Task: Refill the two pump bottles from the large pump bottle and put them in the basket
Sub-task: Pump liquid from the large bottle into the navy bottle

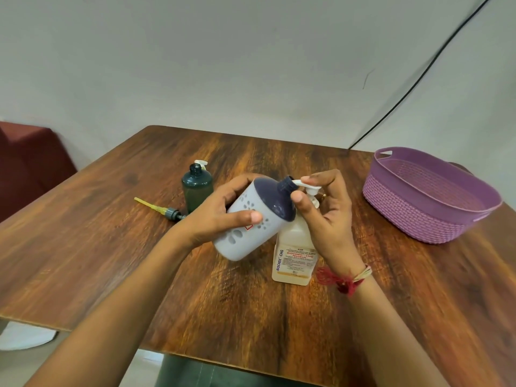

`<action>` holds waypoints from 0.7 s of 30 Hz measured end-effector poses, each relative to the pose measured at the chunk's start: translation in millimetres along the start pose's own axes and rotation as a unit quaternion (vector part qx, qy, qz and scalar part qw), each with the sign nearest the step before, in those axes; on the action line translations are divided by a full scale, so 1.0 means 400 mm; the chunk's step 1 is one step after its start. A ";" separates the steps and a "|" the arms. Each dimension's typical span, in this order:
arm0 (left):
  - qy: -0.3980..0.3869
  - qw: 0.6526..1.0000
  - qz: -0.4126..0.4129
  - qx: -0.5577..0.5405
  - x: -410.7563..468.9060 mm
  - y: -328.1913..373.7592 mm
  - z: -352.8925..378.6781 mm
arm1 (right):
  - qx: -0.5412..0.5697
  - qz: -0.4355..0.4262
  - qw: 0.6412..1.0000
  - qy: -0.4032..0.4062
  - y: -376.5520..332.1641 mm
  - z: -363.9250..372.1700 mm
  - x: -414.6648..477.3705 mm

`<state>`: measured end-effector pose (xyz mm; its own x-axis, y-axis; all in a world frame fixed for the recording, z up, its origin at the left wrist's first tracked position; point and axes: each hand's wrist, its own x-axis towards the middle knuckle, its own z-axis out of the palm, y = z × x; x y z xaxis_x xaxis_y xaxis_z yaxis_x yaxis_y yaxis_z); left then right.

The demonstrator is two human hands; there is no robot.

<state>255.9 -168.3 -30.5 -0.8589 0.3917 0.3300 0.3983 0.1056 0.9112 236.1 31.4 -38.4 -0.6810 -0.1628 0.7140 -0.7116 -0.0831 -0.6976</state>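
Worktop: dark-grained wood; white wall behind, black cable crossing it; maroon seat at left
Basket: purple, at right, well apart from the bottles
Left hand: clasps the grey bottle, tilted, open neck at the spout
Right hand: thumb and forefinger curled on the pump head of the upright large pump bottle
Green bottle: upright, uncapped; its pump lies beside it

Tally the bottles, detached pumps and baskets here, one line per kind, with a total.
Bottles: 3 (dark green bottle, grey bottle, large pump bottle)
Detached pumps: 2 (grey pump with a yellow tube, white pump behind the dark green bottle)
Baskets: 1 (purple basket)
Total: 6
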 end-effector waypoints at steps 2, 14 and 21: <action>-0.016 1.000 -0.004 0.004 0.001 0.003 -0.007 | -0.011 0.000 1.000 0.014 -0.001 0.001 -0.002; 0.001 0.998 -0.040 0.039 -0.004 0.038 0.013 | -0.136 -0.021 0.990 0.010 0.009 0.002 -0.043; 0.025 0.984 -0.047 0.167 -0.011 0.033 0.016 | -0.053 0.031 0.997 0.044 0.001 0.003 -0.033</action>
<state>266.8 -162.9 -21.5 -0.9086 0.3204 0.2679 0.3927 0.4373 0.8090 245.1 32.2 -48.1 -0.7334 -0.0780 0.6753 -0.6788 0.0301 -0.7337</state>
